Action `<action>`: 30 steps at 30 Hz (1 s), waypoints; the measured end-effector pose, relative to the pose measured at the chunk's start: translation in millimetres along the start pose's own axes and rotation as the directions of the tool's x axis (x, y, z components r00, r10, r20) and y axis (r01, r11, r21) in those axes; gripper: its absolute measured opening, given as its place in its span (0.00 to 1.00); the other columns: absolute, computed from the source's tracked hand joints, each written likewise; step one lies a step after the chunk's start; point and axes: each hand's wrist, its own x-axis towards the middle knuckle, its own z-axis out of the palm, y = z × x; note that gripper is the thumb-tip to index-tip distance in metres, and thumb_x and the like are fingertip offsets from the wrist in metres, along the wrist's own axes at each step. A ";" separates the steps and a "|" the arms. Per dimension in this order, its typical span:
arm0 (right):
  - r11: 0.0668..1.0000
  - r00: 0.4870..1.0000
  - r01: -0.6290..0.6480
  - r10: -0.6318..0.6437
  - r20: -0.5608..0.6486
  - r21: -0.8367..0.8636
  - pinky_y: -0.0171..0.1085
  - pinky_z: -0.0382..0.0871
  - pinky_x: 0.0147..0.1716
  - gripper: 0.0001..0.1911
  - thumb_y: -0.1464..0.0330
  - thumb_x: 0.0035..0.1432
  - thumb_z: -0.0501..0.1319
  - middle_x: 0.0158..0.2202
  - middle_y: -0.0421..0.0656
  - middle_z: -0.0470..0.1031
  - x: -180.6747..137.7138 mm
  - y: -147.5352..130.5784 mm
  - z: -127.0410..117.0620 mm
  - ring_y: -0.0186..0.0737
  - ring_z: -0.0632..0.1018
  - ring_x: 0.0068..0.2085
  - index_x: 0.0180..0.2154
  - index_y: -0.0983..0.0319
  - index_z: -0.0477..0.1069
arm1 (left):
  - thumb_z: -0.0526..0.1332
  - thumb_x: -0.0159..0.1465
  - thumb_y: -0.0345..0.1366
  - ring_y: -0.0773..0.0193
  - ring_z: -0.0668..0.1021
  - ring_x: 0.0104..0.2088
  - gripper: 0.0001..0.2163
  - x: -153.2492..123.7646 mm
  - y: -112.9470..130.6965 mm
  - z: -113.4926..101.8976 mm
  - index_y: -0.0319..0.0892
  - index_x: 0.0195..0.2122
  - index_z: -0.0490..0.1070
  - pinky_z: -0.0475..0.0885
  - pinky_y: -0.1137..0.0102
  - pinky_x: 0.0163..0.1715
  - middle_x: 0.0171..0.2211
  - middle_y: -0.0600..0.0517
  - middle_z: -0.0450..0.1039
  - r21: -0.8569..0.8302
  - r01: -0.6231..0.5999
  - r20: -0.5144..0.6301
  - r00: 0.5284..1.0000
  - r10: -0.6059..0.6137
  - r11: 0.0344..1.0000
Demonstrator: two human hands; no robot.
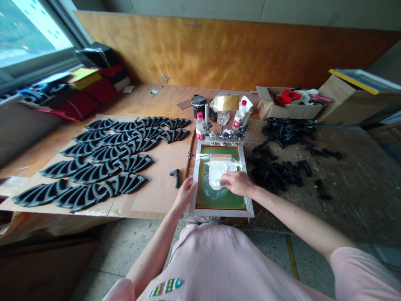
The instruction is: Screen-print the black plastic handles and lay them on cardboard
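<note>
A silk-screen frame (pixel 249 200) with silvery metal edges and green mesh lies flat before me. My left hand (pixel 187 191) is at the frame's left side, fingers bent against its edge. Over the mesh, my right hand (pixel 238 184) is closed on a white rag (pixel 216 183); its exact shape is hard to make out. White smears surround it on the mesh. A squeegee (pixel 221 157) with a wooden-looking edge lies across the upper part of the screen. A single black curved handle-like piece (pixel 176 177) lies just left of my left hand.
Rows of black curved pieces (pixel 94 152) cover the cardboard (pixel 138 205) at left. Loose black pieces (pixel 278 173) are heaped at right. Behind the screen stand metal clamps (pixel 225 136), bottles (pixel 199 126) and a dark tub (pixel 198 105). An open carton (pixel 291 110) stands back right.
</note>
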 end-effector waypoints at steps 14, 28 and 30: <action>0.784 0.665 -0.551 0.620 -0.417 0.286 0.38 0.68 0.37 0.22 0.54 0.65 0.52 0.31 0.44 0.77 7.5 103.2 -63.6 0.42 0.76 0.34 0.46 0.62 0.74 | 0.58 0.61 0.56 0.63 0.78 0.34 0.24 -3.9 170.2 -12.4 0.40 0.45 0.72 0.73 0.72 0.30 0.35 0.48 0.77 -0.396 -0.295 -0.076 0.954 0.289 0.870; 0.962 0.938 -0.267 0.273 -0.214 0.060 0.40 0.65 0.42 0.08 0.65 0.66 0.56 0.36 0.48 0.74 -6.2 -46.1 50.0 0.45 0.73 0.41 0.38 0.62 0.68 | 0.60 0.57 0.59 0.57 0.80 0.35 0.25 -56.9 62.2 70.3 0.39 0.39 0.70 0.76 0.66 0.30 0.36 0.43 0.78 -0.367 0.370 0.345 0.906 -0.244 0.853; 0.990 0.963 -0.089 0.114 -0.245 0.111 0.40 0.66 0.44 0.07 0.64 0.66 0.57 0.37 0.46 0.74 -15.6 -44.1 47.7 0.44 0.73 0.43 0.38 0.61 0.69 | 0.62 0.56 0.57 0.60 0.80 0.31 0.24 -53.4 49.7 61.4 0.39 0.38 0.69 0.75 0.68 0.28 0.33 0.46 0.77 -0.400 0.324 0.243 0.939 -0.242 0.857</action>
